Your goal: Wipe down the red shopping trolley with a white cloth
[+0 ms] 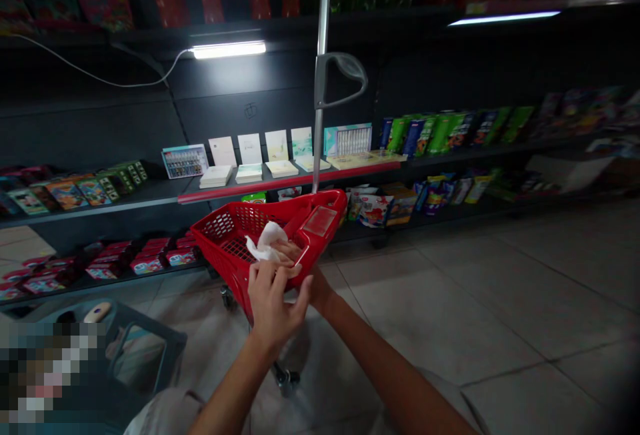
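A red plastic shopping basket cart [320,248] with perforated sides stands tilted in front of me, a tall metal pole rising behind it. My left hand [275,298] has its fingers bent over the near rim, thumb on the outer side. Inside the basket, close to that rim, is a white cloth [269,238]. My right hand [287,250] reaches past the near end into the basket and grips the cloth; the rim and my left hand hide part of it. Wheels [286,378] show beneath the basket.
Behind the cart, a dark shelf has a red front edge [290,181] with books and boxed sets. Snack bags [445,133] line the right, small cartons [70,195] the left. A grey-blue plastic stool or bin [170,341] stands at lower left. Tiled floor [450,295] extends right.
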Demonstrator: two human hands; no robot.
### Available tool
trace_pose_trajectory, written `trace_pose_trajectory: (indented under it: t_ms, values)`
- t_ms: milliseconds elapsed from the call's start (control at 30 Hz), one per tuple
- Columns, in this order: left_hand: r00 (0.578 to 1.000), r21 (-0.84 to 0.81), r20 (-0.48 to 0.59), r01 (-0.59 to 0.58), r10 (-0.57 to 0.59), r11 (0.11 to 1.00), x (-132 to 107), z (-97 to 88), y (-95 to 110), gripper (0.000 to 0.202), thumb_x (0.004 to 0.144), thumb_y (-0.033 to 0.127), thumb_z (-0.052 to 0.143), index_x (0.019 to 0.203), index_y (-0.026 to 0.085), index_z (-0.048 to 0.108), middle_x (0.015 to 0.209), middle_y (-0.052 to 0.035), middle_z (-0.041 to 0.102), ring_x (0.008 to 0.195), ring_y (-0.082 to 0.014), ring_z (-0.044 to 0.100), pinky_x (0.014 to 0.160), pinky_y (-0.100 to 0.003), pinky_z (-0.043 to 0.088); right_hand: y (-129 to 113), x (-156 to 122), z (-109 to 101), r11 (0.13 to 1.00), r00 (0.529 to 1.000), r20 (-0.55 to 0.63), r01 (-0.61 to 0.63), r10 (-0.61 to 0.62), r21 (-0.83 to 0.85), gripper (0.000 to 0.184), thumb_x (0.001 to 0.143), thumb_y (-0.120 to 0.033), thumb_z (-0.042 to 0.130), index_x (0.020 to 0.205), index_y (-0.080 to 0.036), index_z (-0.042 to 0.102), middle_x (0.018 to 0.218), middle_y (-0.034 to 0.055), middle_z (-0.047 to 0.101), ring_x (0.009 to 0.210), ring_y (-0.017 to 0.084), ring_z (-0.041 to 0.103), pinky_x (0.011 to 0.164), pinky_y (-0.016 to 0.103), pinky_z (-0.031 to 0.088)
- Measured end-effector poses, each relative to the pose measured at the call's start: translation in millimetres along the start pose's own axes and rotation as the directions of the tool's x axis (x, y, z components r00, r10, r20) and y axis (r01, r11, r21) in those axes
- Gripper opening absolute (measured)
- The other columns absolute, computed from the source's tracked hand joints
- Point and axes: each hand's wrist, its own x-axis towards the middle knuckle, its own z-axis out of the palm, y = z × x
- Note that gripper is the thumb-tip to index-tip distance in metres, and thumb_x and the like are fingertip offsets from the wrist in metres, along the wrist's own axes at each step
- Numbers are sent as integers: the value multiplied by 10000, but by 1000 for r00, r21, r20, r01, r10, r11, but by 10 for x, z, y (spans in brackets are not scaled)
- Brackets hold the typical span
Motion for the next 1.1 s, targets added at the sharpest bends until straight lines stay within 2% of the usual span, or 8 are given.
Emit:
trace_pose_trajectory:
  t_ms: [233, 367, 433, 500, 600, 667, 833, 1100]
  values:
    - [996, -33, -43, -81, 79, 996, -25, -131, -109, 191, 858, 181, 715, 1032, 232, 654, 966, -47, 713, 885, -194, 657, 796, -373, 489, 571, -188, -58, 934, 914, -223, -297, 338, 198, 442, 883, -267, 529, 1267, -120, 690, 1291, 155, 691, 1234, 308, 638, 1089, 468, 505]
    - [997, -3, -44, -61, 61, 998, -72, -204, -180, 298, 859, 234, 711, 1143, 257, 623, 933, -49, 693, 840, -201, 640, 757, -375, 503, 895, -271, -364, 607, 406, -451, -526, 795, 595, 468, 805, -313, 488, 1152, -98, 716, 1070, 140, 751, 966, 299, 714, 905, 497, 581]
    - [999, 7, -45, -25, 25, 1000, -100, -233, -219, 416, 851, 266, 713, 1244, 248, 579, 971, -63, 687, 868, -215, 641, 773, -379, 516, 821, -220, -622, 562, 185, -549, -483, 815, 672, 493, 794, -304, 504, 1213, -130, 698, 1120, 119, 743, 1011, 290, 703, 933, 494, 568]
    - [999, 10, -44, 0, 0, 1000, -128, -255, -256, 521, 849, 296, 703, 1335, 225, 529, 1064, -93, 679, 937, -234, 645, 814, -388, 526, 520, -121, -884, 711, 275, -664, -398, 696, 580, 456, 806, -275, 533, 1218, -187, 706, 1250, 99, 705, 1180, 287, 649, 1057, 481, 502]
    - [998, -25, -42, 50, -51, 998, -158, -278, -315, 559, 903, 352, 622, 1419, 198, 471, 1207, -132, 640, 968, -227, 644, 829, -376, 533, -235, 52, -1145, 922, 804, -500, -149, 323, 356, 389, 889, -266, 475, 1180, -259, 732, 1338, 78, 657, 1293, 276, 586, 1123, 455, 449]
    - [991, -77, -63, 113, -118, 991, -163, -296, -358, 524, 971, 387, 502, 1454, 191, 445, 1294, -149, 608, 1018, -226, 643, 857, -373, 536, -744, 145, -1191, 945, 986, -168, 53, 2, 323, 416, 889, -315, 497, 1252, -285, 697, 1333, 70, 657, 1286, 279, 584, 1128, 459, 446]
    - [987, -129, -67, 135, -144, 982, -107, -405, -437, 478, 1026, 433, 357, 1403, 187, 520, 1200, -109, 692, 1030, -224, 682, 860, -348, 541, -1216, 249, -1121, 955, 994, -64, 104, -90, 277, 431, 937, -427, 486, 1285, -215, 627, 1289, 121, 654, 1230, 300, 573, 1126, 509, 419]
    - [999, -369, -36, -8, -6, 929, -9, -593, -538, 323, 978, 258, 473, 798, 182, 730, 680, -39, 720, 618, -152, 679, 615, -276, 522, -553, 405, -1225, 966, 979, -67, 199, -191, 162, 241, 926, -194, 532, 1121, -244, 664, 1148, 73, 698, 1128, 240, 620, 1034, 436, 490]
